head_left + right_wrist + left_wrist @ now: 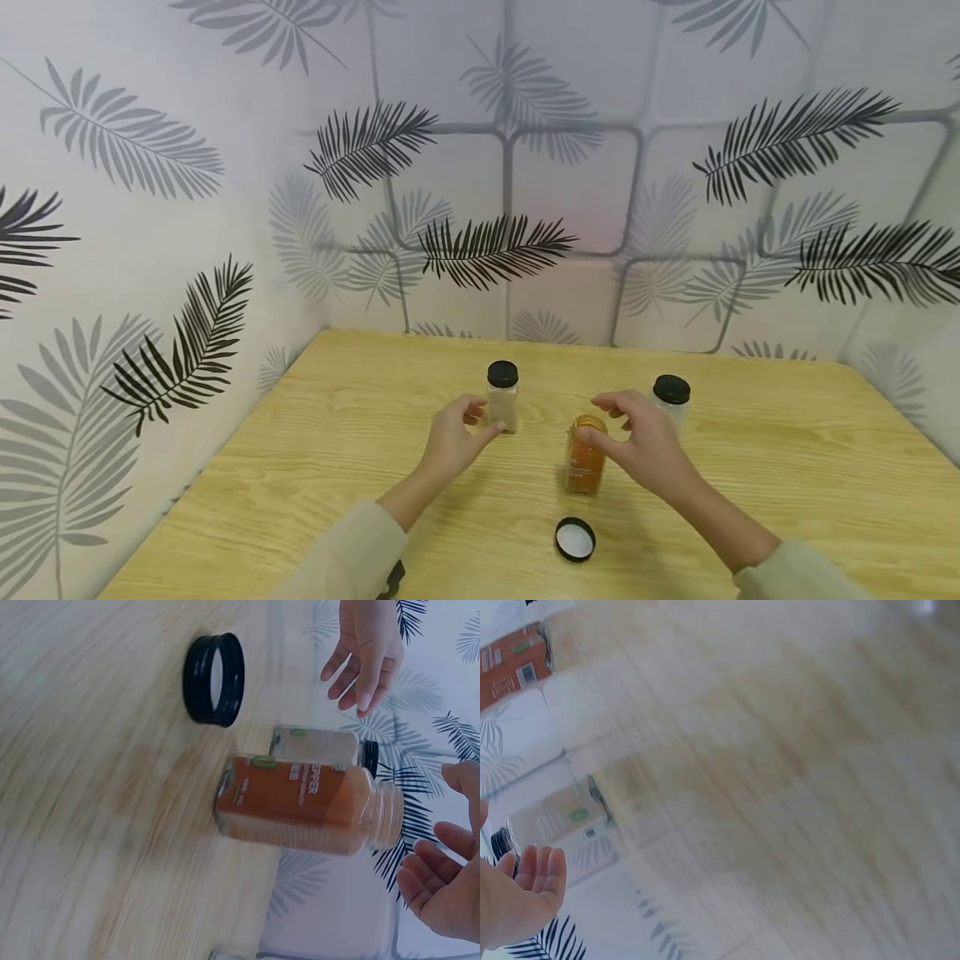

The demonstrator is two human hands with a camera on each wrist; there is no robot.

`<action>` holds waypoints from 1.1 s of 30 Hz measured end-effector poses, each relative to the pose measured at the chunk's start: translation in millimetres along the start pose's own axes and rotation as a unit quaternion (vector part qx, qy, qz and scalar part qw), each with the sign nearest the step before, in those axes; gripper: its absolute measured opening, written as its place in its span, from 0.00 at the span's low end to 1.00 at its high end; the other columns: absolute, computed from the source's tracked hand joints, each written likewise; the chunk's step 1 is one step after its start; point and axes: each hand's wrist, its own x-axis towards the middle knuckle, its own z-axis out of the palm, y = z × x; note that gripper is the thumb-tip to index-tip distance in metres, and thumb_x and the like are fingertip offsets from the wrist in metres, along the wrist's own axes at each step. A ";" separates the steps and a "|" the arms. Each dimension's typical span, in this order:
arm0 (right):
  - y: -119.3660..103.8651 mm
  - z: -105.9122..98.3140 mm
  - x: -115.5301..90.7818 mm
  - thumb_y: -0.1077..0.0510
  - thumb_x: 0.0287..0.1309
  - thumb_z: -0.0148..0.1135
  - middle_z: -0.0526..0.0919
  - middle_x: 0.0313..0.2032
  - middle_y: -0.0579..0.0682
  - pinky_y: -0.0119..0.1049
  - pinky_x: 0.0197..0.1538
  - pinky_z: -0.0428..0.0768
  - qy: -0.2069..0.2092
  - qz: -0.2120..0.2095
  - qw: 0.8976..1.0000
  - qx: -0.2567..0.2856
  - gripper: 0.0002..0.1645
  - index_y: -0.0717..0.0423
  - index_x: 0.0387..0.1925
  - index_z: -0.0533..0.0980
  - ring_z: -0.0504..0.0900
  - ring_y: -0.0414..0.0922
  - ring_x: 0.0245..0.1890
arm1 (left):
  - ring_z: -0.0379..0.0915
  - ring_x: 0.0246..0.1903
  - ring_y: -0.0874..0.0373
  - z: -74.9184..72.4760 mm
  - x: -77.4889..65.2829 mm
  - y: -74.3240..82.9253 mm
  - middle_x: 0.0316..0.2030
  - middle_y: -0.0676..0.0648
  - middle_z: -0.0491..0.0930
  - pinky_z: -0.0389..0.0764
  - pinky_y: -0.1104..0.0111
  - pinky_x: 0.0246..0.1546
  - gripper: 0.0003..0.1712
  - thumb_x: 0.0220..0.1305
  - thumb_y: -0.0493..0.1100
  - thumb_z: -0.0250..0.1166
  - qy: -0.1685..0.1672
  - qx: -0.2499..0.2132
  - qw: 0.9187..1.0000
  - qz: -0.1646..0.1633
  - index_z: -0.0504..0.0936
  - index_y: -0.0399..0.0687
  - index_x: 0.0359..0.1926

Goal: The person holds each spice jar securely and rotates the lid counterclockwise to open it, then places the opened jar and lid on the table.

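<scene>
An uncapped glass jar of orange-red powder (583, 468), its label partly reading "EPPER" in the right wrist view, stands upright on the table. My right hand (654, 443) is beside its mouth; the right wrist view shows the loosely bent fingers (427, 874) apart from the glass. Farther back and to the left is a jar of pale powder (502, 408) with a black lid. Beside that jar is my left hand (455, 437), fingers relaxed and nothing held. On the table in front of the orange jar lies a loose black lid (575, 540), white inside facing up.
Behind my right hand stands another black-lidded jar (672, 392), partly hidden by the hand. A small dark object (393, 578) shows beside my left sleeve. Leaf-patterned walls border the wooden table (337, 392) at the back and left.
</scene>
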 end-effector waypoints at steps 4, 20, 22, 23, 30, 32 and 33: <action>-5.6 7.8 8.4 0.58 0.48 0.67 0.78 0.41 0.55 0.44 0.42 0.76 -0.003 0.004 1.000 0.014 0.22 0.62 0.46 0.75 0.73 0.49 0.40 | 0.74 0.41 0.45 -1.2 3.4 -2.0 0.40 0.37 0.77 0.78 0.60 0.40 0.24 0.53 0.45 0.67 0.014 0.002 1.000 -0.008 0.74 0.35 0.48; -22.3 38.1 31.5 0.57 0.50 0.65 0.76 0.48 0.61 0.50 0.49 0.76 -0.012 -0.021 1.000 0.015 0.27 0.65 0.51 0.72 0.74 0.55 0.49 | 0.68 0.53 0.40 7.5 12.2 0.9 0.54 0.34 0.70 0.76 0.53 0.48 0.40 0.52 0.48 0.67 0.019 -0.011 0.998 -0.067 0.61 0.36 0.61; -25.8 41.0 35.7 0.57 0.51 0.64 0.75 0.50 0.61 0.50 0.51 0.75 -0.019 -0.019 0.999 0.016 0.27 0.65 0.52 0.71 0.73 0.56 0.52 | 0.67 0.53 0.40 8.1 13.5 0.0 0.54 0.34 0.69 0.75 0.53 0.48 0.40 0.52 0.48 0.67 0.016 -0.010 0.997 -0.071 0.61 0.36 0.61; -27.5 42.2 38.0 0.56 0.51 0.64 0.74 0.51 0.61 0.51 0.52 0.74 -0.025 -0.018 0.999 0.016 0.27 0.65 0.52 0.71 0.72 0.56 0.53 | 0.67 0.53 0.40 8.5 14.5 -0.7 0.55 0.34 0.69 0.75 0.53 0.49 0.40 0.52 0.48 0.67 0.015 -0.011 0.997 -0.073 0.61 0.36 0.61; -32.3 51.5 53.5 0.57 0.55 0.60 0.73 0.53 0.62 0.51 0.56 0.71 -0.056 -0.019 0.998 0.003 0.27 0.66 0.55 0.68 0.70 0.57 0.56 | 0.66 0.55 0.39 8.7 24.3 -8.2 0.57 0.34 0.67 0.73 0.52 0.51 0.40 0.52 0.48 0.67 -0.010 -0.007 0.998 -0.064 0.61 0.36 0.61; -32.1 53.8 56.2 0.58 0.55 0.59 0.72 0.54 0.62 0.51 0.56 0.71 -0.060 -0.014 0.998 0.001 0.27 0.66 0.55 0.68 0.70 0.57 0.56 | 0.65 0.55 0.39 10.6 26.9 -8.0 0.57 0.34 0.66 0.73 0.52 0.52 0.40 0.52 0.48 0.67 -0.023 -0.014 0.997 -0.069 0.61 0.36 0.61; -31.8 55.0 57.3 0.58 0.55 0.59 0.72 0.54 0.62 0.51 0.56 0.71 -0.062 -0.010 0.998 0.002 0.27 0.67 0.55 0.68 0.69 0.57 0.56 | 0.64 0.56 0.39 12.0 27.9 -7.5 0.58 0.34 0.66 0.73 0.53 0.52 0.40 0.52 0.48 0.67 -0.028 -0.020 0.997 -0.074 0.60 0.36 0.62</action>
